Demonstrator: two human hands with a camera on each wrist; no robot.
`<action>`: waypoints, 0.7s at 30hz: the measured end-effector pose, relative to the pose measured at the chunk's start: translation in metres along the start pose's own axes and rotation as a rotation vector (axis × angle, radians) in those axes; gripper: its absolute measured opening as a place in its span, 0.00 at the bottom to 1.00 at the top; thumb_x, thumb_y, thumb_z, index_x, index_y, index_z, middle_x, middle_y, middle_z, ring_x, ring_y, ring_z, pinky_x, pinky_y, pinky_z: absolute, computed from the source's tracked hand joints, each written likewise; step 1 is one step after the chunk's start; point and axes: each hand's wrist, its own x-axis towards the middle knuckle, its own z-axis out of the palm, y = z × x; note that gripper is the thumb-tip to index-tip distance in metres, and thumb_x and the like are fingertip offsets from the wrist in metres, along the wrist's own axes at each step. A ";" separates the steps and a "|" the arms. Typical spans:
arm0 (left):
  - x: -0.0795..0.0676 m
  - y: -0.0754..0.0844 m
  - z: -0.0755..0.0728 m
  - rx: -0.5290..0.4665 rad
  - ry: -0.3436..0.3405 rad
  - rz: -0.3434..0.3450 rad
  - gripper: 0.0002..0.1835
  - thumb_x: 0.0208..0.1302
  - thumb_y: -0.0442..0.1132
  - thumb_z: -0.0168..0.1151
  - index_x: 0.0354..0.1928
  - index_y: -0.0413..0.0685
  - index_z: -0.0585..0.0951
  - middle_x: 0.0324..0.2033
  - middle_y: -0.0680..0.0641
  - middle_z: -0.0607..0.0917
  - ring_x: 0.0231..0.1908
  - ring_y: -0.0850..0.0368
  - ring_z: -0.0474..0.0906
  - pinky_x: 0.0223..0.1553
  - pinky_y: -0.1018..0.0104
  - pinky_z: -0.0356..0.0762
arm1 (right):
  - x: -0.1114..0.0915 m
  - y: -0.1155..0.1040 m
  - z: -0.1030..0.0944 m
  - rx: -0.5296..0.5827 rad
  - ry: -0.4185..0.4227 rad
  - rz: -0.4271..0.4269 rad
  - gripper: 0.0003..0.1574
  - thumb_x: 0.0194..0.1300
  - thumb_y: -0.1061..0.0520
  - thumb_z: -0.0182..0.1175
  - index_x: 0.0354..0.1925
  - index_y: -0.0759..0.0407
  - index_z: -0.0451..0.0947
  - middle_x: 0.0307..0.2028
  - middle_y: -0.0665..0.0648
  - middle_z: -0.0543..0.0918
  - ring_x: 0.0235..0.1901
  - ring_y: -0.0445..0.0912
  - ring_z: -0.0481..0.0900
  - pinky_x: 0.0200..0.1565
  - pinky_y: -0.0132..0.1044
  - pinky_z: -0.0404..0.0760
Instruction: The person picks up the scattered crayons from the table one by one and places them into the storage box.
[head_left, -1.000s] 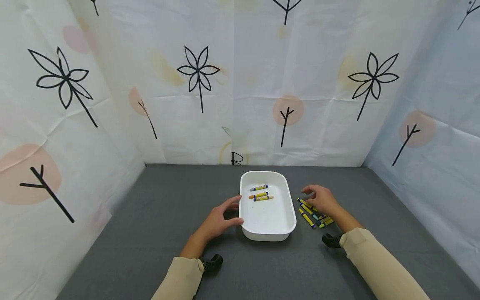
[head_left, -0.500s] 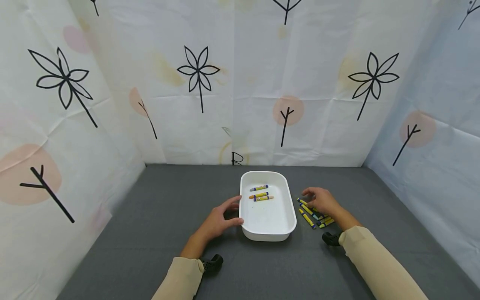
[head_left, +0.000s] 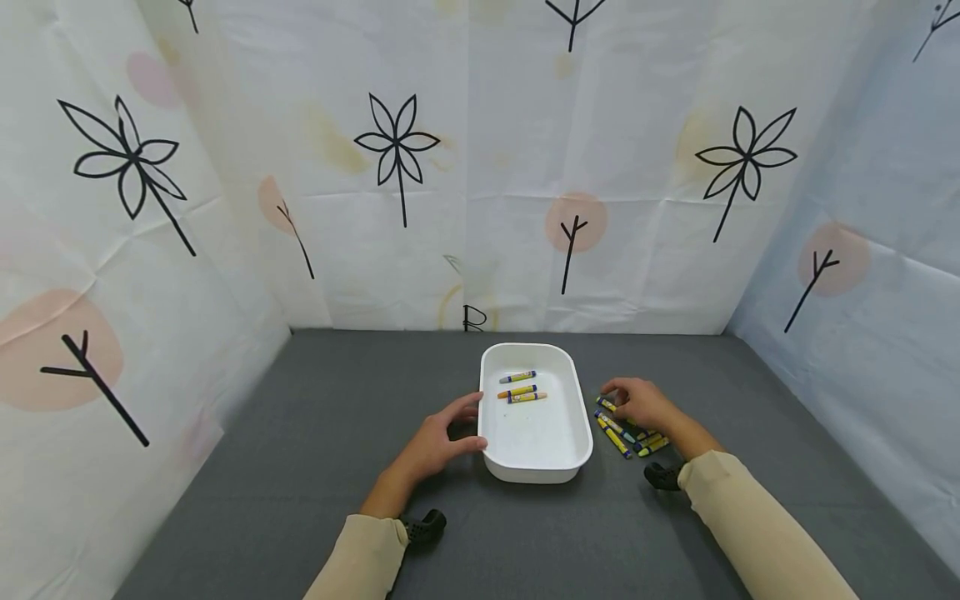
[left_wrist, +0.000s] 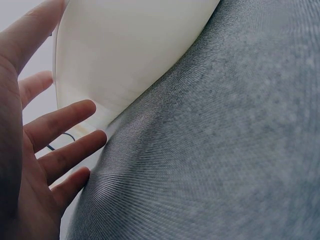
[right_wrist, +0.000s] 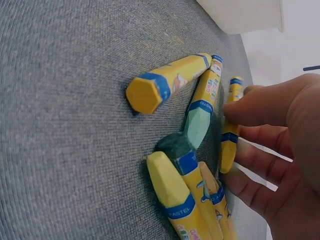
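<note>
Crayon [right_wrist: 229, 141] inside right grip [head_left: 647, 405]

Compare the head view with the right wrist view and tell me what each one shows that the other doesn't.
Only the head view: the left hand at the side of the white tray, and three crayons lying inside it.

Only the right wrist view: readable PASTEL lettering on the wrappers, and one crayon's flat hexagonal end.

Both: the right hand at the loose crayons, the gray surface, and the tray, though the wrist view catches only part of it.
</note>
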 end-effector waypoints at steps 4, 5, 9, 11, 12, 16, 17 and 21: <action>0.000 0.003 0.001 -0.006 -0.002 -0.004 0.38 0.60 0.41 0.69 0.72 0.52 0.66 0.59 0.42 0.77 0.60 0.43 0.72 0.58 0.38 0.64 | -0.002 0.001 -0.002 0.018 0.037 -0.014 0.23 0.59 0.70 0.61 0.54 0.65 0.78 0.34 0.57 0.77 0.32 0.50 0.75 0.30 0.43 0.74; 0.000 0.004 0.001 -0.009 -0.005 -0.007 0.38 0.60 0.40 0.69 0.72 0.50 0.65 0.59 0.40 0.77 0.60 0.41 0.71 0.58 0.38 0.63 | -0.002 0.001 -0.003 0.025 0.046 -0.018 0.23 0.59 0.70 0.60 0.54 0.65 0.78 0.35 0.57 0.77 0.32 0.50 0.75 0.30 0.43 0.74; 0.000 0.006 0.000 -0.012 -0.014 -0.013 0.38 0.61 0.38 0.68 0.72 0.47 0.64 0.59 0.36 0.76 0.61 0.38 0.70 0.59 0.36 0.61 | -0.003 0.000 -0.006 0.055 0.072 -0.029 0.22 0.59 0.70 0.59 0.53 0.64 0.78 0.39 0.61 0.79 0.36 0.54 0.77 0.30 0.44 0.76; 0.000 0.005 0.000 -0.013 -0.013 -0.012 0.38 0.61 0.39 0.68 0.72 0.49 0.64 0.59 0.37 0.76 0.60 0.40 0.70 0.59 0.37 0.62 | -0.004 -0.001 -0.008 0.068 0.081 -0.041 0.22 0.59 0.71 0.59 0.53 0.65 0.78 0.41 0.63 0.79 0.38 0.56 0.78 0.31 0.45 0.77; 0.000 0.005 -0.001 -0.012 -0.010 -0.010 0.38 0.61 0.40 0.69 0.72 0.51 0.65 0.59 0.38 0.77 0.60 0.41 0.71 0.59 0.37 0.62 | -0.004 -0.002 -0.008 0.075 0.087 -0.048 0.22 0.59 0.71 0.59 0.53 0.65 0.78 0.42 0.63 0.80 0.39 0.57 0.79 0.32 0.46 0.78; -0.001 0.002 -0.001 -0.009 -0.004 -0.008 0.37 0.60 0.45 0.70 0.71 0.58 0.66 0.59 0.44 0.78 0.60 0.46 0.72 0.58 0.40 0.65 | -0.003 -0.007 -0.010 0.098 0.120 -0.083 0.23 0.58 0.71 0.59 0.53 0.65 0.78 0.42 0.64 0.81 0.40 0.58 0.80 0.34 0.48 0.79; -0.001 0.001 -0.001 -0.009 -0.003 -0.008 0.38 0.60 0.47 0.70 0.71 0.59 0.66 0.58 0.45 0.78 0.59 0.47 0.72 0.58 0.41 0.66 | -0.003 -0.008 -0.010 0.098 0.125 -0.094 0.23 0.59 0.71 0.59 0.54 0.66 0.77 0.42 0.64 0.81 0.39 0.58 0.80 0.35 0.48 0.79; 0.000 0.000 -0.001 -0.007 -0.007 -0.003 0.38 0.59 0.49 0.70 0.71 0.61 0.67 0.58 0.48 0.79 0.59 0.50 0.73 0.57 0.43 0.67 | -0.001 -0.014 -0.011 0.100 0.136 -0.115 0.22 0.62 0.70 0.59 0.55 0.64 0.77 0.43 0.62 0.81 0.40 0.56 0.80 0.37 0.49 0.79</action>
